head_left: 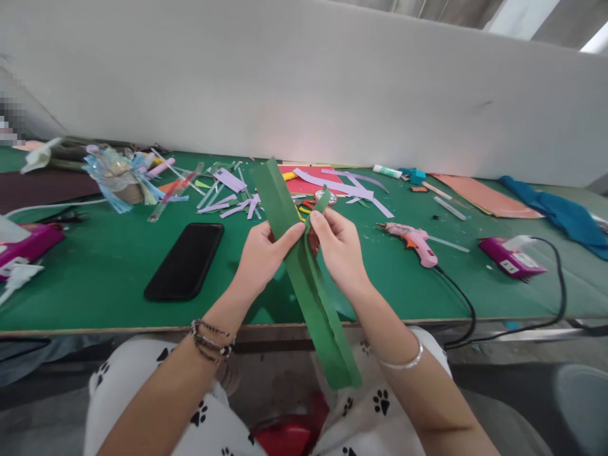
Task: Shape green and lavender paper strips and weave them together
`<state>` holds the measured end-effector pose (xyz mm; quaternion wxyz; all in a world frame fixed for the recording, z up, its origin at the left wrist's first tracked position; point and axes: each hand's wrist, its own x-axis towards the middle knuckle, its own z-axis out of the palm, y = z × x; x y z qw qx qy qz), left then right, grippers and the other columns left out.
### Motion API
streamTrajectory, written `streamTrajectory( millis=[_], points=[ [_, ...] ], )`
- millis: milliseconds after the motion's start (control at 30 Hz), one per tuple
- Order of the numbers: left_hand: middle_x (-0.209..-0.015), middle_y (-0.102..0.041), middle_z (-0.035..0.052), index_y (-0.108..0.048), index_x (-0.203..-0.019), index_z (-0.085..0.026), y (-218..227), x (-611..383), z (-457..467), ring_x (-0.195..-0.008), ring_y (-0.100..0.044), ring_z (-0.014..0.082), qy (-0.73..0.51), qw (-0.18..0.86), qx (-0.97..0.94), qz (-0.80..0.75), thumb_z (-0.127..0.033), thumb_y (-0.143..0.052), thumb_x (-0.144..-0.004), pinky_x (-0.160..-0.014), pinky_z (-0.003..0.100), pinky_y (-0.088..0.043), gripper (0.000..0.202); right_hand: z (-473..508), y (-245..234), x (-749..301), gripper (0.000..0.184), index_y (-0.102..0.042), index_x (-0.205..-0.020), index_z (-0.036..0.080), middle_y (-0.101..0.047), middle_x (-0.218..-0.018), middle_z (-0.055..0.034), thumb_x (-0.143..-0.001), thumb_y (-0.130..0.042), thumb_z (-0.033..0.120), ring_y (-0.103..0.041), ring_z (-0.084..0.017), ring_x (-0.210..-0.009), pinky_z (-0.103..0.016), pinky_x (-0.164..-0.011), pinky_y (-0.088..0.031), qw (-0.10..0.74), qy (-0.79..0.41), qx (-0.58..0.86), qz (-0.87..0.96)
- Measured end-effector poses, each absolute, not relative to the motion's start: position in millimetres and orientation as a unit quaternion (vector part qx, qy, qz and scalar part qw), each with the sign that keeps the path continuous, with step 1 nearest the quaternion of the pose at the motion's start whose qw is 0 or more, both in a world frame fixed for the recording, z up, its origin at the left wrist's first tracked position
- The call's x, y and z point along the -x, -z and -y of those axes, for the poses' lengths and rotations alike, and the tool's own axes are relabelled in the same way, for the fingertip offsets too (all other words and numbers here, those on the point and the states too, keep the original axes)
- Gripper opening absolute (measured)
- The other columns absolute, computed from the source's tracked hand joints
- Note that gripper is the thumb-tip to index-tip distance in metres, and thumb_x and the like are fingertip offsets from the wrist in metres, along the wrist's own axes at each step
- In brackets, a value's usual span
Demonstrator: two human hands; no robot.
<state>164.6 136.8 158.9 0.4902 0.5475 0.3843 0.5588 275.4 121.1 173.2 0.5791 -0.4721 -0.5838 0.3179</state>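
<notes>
Fingers (291, 239) of the left hand (263, 253) and right hand (339, 250) are pinching green paper (306, 288) mid-length, seemingly apt for light, tearable stock.

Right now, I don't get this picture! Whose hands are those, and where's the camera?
They belong to a person, not a robot. The camera is worn on that person's head, looking forward and down. The left hand pinches a long green strip. The right hand pinches a thinner green piece beside it; I can't tell whether the two are joined. On the green table lie a black phone, a pink glue gun and scattered purple strips.
</notes>
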Motion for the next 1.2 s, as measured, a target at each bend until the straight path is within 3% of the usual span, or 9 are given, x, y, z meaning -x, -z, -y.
streamTrajectory(
  millis=[133, 233, 667, 833, 933, 1067, 1200],
  points=[
    [-0.055, -0.060, -0.0011, -0.058, -0.059, -0.014, -160.2, -163.3, -136.3, -0.047, -0.050, 0.0088, -0.561, 0.418, -0.590, -0.403, -0.031, -0.062, -0.066, -0.041, 0.018, -0.039, 0.018, -121.1, -172.2, -277.9, 0.031, -0.038, -0.056, 0.019, -0.038, -0.046, 0.0067, -0.079, -0.048, 0.036, -0.035, -0.005, -0.041, -0.020, -0.042, -0.027, 0.550, -0.292, 0.488, 0.612],
    [-0.056, -0.060, -0.0006, -0.058, -0.059, -0.015, -160.9, -161.9, -136.7, -0.048, -0.050, 0.0094, -0.558, 0.391, -0.605, -0.411, -0.030, -0.060, -0.068, -0.042, 0.018, -0.040, 0.018, -120.4, -172.0, -278.0, 0.027, -0.041, -0.056, 0.018, -0.037, -0.046, 0.0062, -0.076, -0.050, 0.034, -0.035, -0.005, -0.043, -0.021, -0.042, -0.026, 0.512, -0.255, 0.519, 0.635],
    [-0.049, -0.056, -0.0019, -0.057, -0.063, -0.016, -158.6, -160.9, -138.2, -0.040, -0.048, 0.0090, -0.594, 0.461, -0.527, -0.396, -0.042, -0.064, -0.064, -0.037, 0.019, -0.041, 0.027, -121.0, -172.9, -278.1, 0.029, -0.038, -0.053, 0.019, -0.040, -0.040, 0.0074, -0.080, -0.045, 0.027, -0.038, -0.005, -0.035, -0.019, -0.039, -0.030, 0.532, -0.356, 0.474, 0.605],
    [-0.050, -0.053, -0.0026, -0.056, -0.059, -0.015, -162.7, -160.7, -136.7, -0.041, -0.043, 0.0075, -0.523, 0.439, -0.611, -0.401, -0.035, -0.061, -0.066, -0.036, 0.018, -0.034, 0.021, -122.6, -173.5, -279.7, 0.032, -0.038, -0.056, 0.020, -0.039, -0.041, 0.0074, -0.082, -0.044, 0.037, -0.037, -0.005, -0.035, -0.021, -0.039, -0.029, 0.563, -0.360, 0.454, 0.589],
    [-0.046, -0.049, -0.0040, -0.053, -0.054, -0.015, -162.9, -161.5, -136.0, -0.040, -0.040, 0.0071, -0.526, 0.380, -0.632, -0.423, -0.032, -0.058, -0.068, -0.036, 0.018, -0.030, 0.023, -121.4, -173.6, -280.0, 0.040, -0.035, -0.050, 0.019, -0.034, -0.039, 0.0069, -0.080, -0.047, 0.042, -0.035, -0.006, -0.037, -0.022, -0.040, -0.026, 0.514, -0.327, 0.490, 0.623],
    [-0.046, -0.048, -0.0046, -0.052, -0.054, -0.015, -161.6, -161.6, -134.9, -0.042, -0.039, 0.0073, -0.542, 0.326, -0.636, -0.442, -0.032, -0.056, -0.070, -0.038, 0.018, -0.030, 0.024, -120.4, -172.5, -279.0, 0.037, -0.036, -0.049, 0.019, -0.034, -0.040, 0.0069, -0.079, -0.049, 0.036, -0.033, -0.005, -0.038, -0.022, -0.039, -0.024, 0.488, -0.310, 0.514, 0.634],
    [-0.046, -0.050, -0.0042, -0.052, -0.055, -0.016, -160.0, -162.5, -134.1, -0.041, -0.042, 0.0075, -0.571, 0.355, -0.600, -0.434, -0.031, -0.056, -0.071, -0.037, 0.018, -0.031, 0.023, -120.8, -172.0, -277.7, 0.035, -0.036, -0.048, 0.019, -0.036, -0.038, 0.0071, -0.081, -0.045, 0.027, -0.035, -0.005, -0.035, -0.020, -0.038, -0.027, 0.494, -0.341, 0.502, 0.623]
  ],
)
